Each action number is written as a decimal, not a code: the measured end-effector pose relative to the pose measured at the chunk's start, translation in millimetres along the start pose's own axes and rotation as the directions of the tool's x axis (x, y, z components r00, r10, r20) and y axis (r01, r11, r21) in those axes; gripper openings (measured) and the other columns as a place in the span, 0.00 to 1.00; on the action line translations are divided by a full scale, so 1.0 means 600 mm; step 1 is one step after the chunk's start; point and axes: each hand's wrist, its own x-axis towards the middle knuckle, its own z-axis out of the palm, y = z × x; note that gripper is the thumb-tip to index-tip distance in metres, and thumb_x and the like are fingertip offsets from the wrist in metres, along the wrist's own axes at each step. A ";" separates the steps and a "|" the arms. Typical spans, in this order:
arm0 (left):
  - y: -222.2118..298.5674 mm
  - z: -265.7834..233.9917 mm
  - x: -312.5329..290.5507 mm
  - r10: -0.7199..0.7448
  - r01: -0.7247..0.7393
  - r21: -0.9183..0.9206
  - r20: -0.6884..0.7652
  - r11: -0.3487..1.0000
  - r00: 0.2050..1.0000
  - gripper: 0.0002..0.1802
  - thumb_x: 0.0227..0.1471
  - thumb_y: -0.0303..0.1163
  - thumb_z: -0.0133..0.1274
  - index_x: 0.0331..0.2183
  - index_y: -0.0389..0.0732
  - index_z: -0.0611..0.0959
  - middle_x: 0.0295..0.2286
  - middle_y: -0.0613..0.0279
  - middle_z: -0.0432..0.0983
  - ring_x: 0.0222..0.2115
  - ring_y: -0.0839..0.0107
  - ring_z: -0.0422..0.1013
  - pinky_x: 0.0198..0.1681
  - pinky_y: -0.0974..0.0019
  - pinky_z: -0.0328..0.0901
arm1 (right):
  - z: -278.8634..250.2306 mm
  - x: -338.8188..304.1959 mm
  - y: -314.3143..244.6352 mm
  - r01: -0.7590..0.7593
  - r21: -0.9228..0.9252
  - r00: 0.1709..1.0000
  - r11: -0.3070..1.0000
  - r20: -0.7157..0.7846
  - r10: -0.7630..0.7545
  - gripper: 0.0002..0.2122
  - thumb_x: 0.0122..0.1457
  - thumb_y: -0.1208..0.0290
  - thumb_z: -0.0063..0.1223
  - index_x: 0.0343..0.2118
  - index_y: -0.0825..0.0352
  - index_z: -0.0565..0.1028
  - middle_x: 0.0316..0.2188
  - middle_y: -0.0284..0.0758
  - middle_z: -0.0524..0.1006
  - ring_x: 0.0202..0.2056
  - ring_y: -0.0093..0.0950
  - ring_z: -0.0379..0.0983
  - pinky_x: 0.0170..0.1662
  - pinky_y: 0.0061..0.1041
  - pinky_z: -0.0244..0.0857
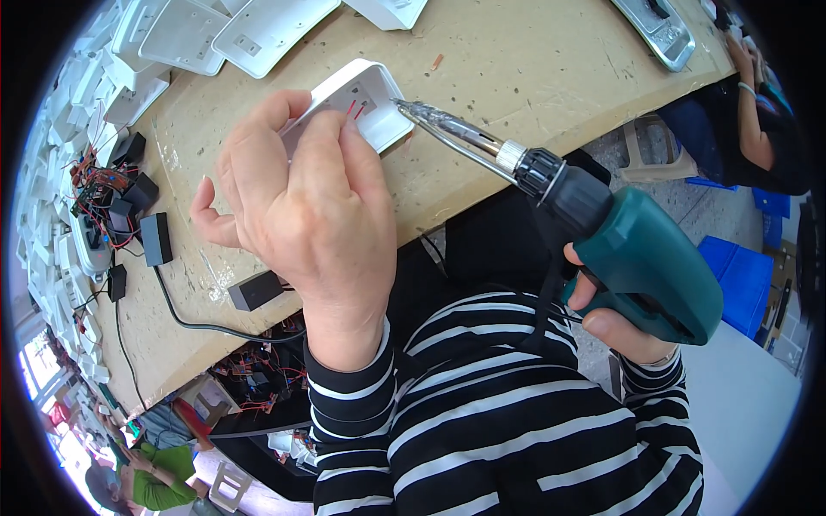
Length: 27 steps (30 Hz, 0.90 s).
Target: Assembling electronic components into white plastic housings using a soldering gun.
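Note:
A green-and-black soldering gun (658, 262) is in my right hand (615, 322), fingers wrapped round its grip. Its metal tip (411, 107), with a thin guide tube alongside, points left and reaches the right rim of a small white plastic case (391, 120). My left hand (310, 193) is bent over the near left side of this case, closed on it. Thumb and forefinger lie close together inside, right beside two short red wires (358, 109). The fingertips are partly hidden, so I cannot tell whether they also pinch a wire. The little finger sticks out to the left.
White plastic cases (267, 34) crowd the table's far left. Black boxes with tangled wires (116, 198) lie left; a black block (255, 292) and cable (206, 327) are nearer. A metal tray (658, 34) stands far right. Other people sit at right (748, 129) and lower left (159, 473).

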 end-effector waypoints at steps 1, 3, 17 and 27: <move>-0.001 0.002 0.000 -0.001 0.001 -0.012 -0.003 1.000 1.000 0.02 0.43 0.30 0.60 0.25 0.43 0.85 0.33 0.70 0.76 0.34 0.74 0.70 0.48 0.60 0.50 | 0.007 0.004 0.001 0.026 -0.034 0.998 0.999 -0.064 -0.028 0.29 0.48 0.78 0.64 0.53 0.80 0.65 0.38 0.46 0.76 0.32 0.24 0.77 0.35 0.21 0.71; -0.001 0.003 0.002 0.001 -0.001 -0.003 -0.003 1.000 1.000 0.02 0.43 0.29 0.60 0.24 0.43 0.85 0.33 0.70 0.76 0.34 0.75 0.70 0.48 0.61 0.50 | 0.009 0.009 0.003 0.048 -0.069 0.991 0.996 -0.124 -0.056 0.30 0.46 0.78 0.67 0.52 0.81 0.66 0.29 0.40 0.80 0.30 0.23 0.79 0.33 0.18 0.72; 0.001 0.011 0.004 -0.007 0.007 0.013 -0.009 1.000 1.000 0.02 0.42 0.29 0.60 0.23 0.44 0.86 0.32 0.71 0.75 0.34 0.75 0.69 0.46 0.62 0.50 | 0.008 0.044 0.010 0.125 -0.232 0.990 0.965 -0.036 -0.137 0.29 0.44 0.80 0.66 0.51 0.81 0.68 0.30 0.38 0.80 0.28 0.21 0.79 0.31 0.17 0.73; -0.003 0.013 0.005 0.016 -0.016 0.004 -0.013 1.000 1.000 0.02 0.41 0.29 0.60 0.23 0.44 0.86 0.32 0.70 0.74 0.33 0.73 0.68 0.44 0.61 0.49 | 0.013 0.052 0.000 0.034 -0.236 0.996 0.971 -0.071 -0.052 0.30 0.43 0.78 0.68 0.50 0.80 0.68 0.30 0.37 0.80 0.27 0.21 0.79 0.31 0.16 0.73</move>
